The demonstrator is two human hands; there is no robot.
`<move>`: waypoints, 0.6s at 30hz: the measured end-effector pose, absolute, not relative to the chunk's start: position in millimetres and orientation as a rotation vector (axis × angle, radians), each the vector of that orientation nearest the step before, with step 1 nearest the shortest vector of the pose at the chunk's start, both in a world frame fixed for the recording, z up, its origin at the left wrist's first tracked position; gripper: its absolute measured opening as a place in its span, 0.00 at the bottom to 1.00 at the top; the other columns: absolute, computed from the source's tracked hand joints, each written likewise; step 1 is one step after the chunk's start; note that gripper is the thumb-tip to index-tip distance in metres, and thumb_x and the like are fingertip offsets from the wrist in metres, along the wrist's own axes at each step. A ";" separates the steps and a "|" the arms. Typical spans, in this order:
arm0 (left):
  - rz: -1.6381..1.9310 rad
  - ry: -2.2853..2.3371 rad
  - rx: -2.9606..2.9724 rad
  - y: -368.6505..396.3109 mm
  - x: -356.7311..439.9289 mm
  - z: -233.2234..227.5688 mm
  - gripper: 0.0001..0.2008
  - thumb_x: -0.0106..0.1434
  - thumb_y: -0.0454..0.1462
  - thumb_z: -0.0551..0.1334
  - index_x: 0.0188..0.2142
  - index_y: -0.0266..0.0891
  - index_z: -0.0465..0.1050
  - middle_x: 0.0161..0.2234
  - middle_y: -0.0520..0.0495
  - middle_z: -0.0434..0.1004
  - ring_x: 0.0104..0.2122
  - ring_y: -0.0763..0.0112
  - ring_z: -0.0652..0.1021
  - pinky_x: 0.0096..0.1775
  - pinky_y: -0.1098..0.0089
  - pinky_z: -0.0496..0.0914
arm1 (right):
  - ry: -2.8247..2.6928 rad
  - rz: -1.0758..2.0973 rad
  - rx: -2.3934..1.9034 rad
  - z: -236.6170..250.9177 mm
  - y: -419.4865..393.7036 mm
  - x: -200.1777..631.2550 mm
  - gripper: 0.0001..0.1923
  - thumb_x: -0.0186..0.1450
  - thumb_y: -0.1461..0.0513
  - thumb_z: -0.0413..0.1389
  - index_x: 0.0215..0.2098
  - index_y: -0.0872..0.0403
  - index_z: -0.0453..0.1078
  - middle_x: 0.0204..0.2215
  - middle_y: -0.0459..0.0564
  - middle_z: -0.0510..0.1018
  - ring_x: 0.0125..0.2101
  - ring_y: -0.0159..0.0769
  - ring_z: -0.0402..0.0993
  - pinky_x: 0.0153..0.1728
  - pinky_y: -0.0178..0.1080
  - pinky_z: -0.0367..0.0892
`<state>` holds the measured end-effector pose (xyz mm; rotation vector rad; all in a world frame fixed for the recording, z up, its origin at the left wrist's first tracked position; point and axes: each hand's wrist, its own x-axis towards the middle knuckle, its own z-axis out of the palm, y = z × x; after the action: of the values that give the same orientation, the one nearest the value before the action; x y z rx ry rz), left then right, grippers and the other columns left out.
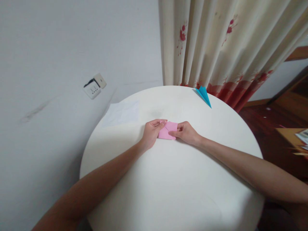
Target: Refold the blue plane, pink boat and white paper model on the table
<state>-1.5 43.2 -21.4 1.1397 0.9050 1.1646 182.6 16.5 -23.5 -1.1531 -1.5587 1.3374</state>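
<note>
Between my two hands, over the middle of the round white table (pixel 173 179), is a small folded pink paper (pixel 165 133) with a slanting fold line near its upper left. My left hand (pixel 153 131) grips its left side, thumb on top and fingers behind. On the right, my right hand (pixel 186 132) pinches the other edge, with the thumb lying over the front face. The fingertips behind the paper are partly hidden. A blue paper plane (pixel 204 96) rests near the table's far right edge, apart from both hands.
A white sheet of paper (pixel 122 113) lies at the table's far left. Beside the table is a white wall with a socket (pixel 92 89). A cream and red curtain (pixel 204 41) hangs behind. To the right stands a wooden surface (pixel 286 136) with papers on it.
</note>
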 end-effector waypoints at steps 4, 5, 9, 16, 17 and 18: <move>1.086 0.898 1.186 40.4 -1.9 -20.0 0.19 0.49 0.44 0.75 0.37 0.34 0.80 0.35 0.43 0.83 0.30 0.67 0.80 0.35 0.68 0.74 | -1.538 1.339 -1.160 -24.0 16.3 182.0 0.20 0.54 0.48 0.65 0.22 0.58 0.71 0.19 0.45 0.69 0.19 0.27 0.57 0.20 0.33 0.50; 1.086 0.904 1.195 40.4 -2.0 -20.2 0.20 0.49 0.45 0.75 0.37 0.34 0.80 0.35 0.43 0.83 0.31 0.66 0.80 0.36 0.67 0.74 | -1.529 1.329 -1.159 -24.0 16.4 181.6 0.21 0.55 0.48 0.64 0.22 0.57 0.71 0.18 0.44 0.68 0.19 0.27 0.56 0.20 0.33 0.49; 1.089 0.909 1.204 41.6 -2.0 -21.9 0.21 0.49 0.45 0.75 0.37 0.33 0.80 0.35 0.41 0.83 0.32 0.65 0.81 0.37 0.66 0.74 | -1.418 1.287 -1.108 -24.0 18.1 179.1 0.24 0.57 0.45 0.62 0.20 0.56 0.67 0.17 0.43 0.65 0.20 0.27 0.55 0.22 0.34 0.50; 1.079 0.893 1.167 41.5 -1.2 -21.6 0.21 0.49 0.45 0.76 0.37 0.32 0.80 0.35 0.41 0.83 0.32 0.65 0.81 0.37 0.66 0.74 | -1.262 1.206 -1.119 -22.9 23.9 179.2 0.29 0.62 0.40 0.53 0.19 0.55 0.68 0.19 0.48 0.72 0.21 0.33 0.65 0.24 0.37 0.59; 1.076 0.894 1.165 41.3 -1.2 -21.5 0.21 0.49 0.45 0.76 0.37 0.32 0.80 0.35 0.41 0.83 0.32 0.65 0.81 0.37 0.66 0.74 | -1.248 1.188 -1.123 -23.0 24.6 179.8 0.29 0.63 0.40 0.53 0.20 0.55 0.69 0.20 0.49 0.73 0.22 0.34 0.66 0.24 0.37 0.60; 1.071 0.895 1.166 41.1 -1.3 -21.6 0.21 0.49 0.45 0.76 0.37 0.32 0.80 0.35 0.41 0.83 0.32 0.65 0.81 0.37 0.66 0.74 | -1.249 1.170 -1.118 -23.4 25.2 180.4 0.28 0.63 0.41 0.53 0.22 0.56 0.70 0.20 0.49 0.73 0.22 0.33 0.67 0.24 0.37 0.60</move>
<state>-1.3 41.1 -21.6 1.1658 0.8954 1.0715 180.4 25.2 -23.4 -1.1176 -1.2489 1.1705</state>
